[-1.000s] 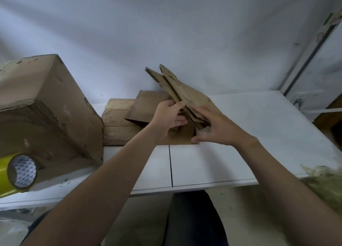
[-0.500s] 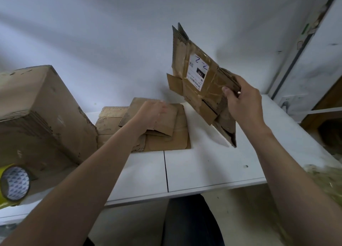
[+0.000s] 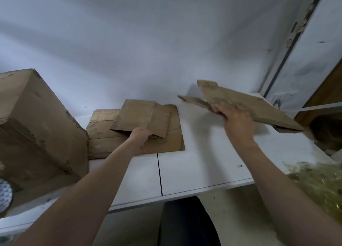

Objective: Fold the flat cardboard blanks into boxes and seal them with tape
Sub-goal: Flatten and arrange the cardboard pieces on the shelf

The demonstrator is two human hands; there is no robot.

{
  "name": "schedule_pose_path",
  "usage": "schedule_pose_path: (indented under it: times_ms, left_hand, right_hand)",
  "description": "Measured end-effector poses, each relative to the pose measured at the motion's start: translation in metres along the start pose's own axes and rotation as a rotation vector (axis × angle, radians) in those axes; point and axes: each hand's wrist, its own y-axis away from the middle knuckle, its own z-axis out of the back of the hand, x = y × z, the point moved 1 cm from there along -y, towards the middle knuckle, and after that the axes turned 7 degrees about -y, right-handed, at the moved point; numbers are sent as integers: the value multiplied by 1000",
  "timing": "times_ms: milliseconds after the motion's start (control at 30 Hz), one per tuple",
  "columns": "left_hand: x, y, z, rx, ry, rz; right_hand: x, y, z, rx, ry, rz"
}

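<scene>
A pile of flat cardboard blanks (image 3: 166, 134) lies at the back of the white table (image 3: 194, 168), against the wall. My left hand (image 3: 139, 135) grips the near edge of the top blank (image 3: 137, 116), which is lifted a little off the pile. My right hand (image 3: 236, 121) holds a bundle of flattened blanks (image 3: 248, 105) above the table's right side, tilted nearly flat and blurred by motion. A roll of tape (image 3: 4, 195) shows at the left frame edge.
A large closed cardboard box (image 3: 37, 127) fills the table's left side. A greenish heap of wrapping material (image 3: 318, 182) lies at the right. A door frame (image 3: 288, 45) stands in the right corner. A seam (image 3: 159, 173) splits the tabletop.
My right hand has swung the bundle of blanks from upright down to the right, nearly flat. My left hand has moved from pressing the pile to gripping the top blank's edge.
</scene>
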Motion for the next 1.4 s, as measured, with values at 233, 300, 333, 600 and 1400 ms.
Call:
schedule_pose_path:
  times_ms: [233,300,333,600,1400]
  left_hand:
    - [2,-16,-11,97,454,164]
    - [0,-18,-15,125,532,181]
    - [-2,-18,-16,134,549,182]
    - [-54,5,26,32,516,9]
    - [-67,35,12,286,-143,-331]
  right_hand:
    - [-3,57,-39,609,28,-97]
    - [-2,59,-43,729,34,-116]
    - [-2,58,-44,794,12,-135]
    - [45,8,-33,605,-422,-66]
    - [-2,-25,4,-21,-26,57]
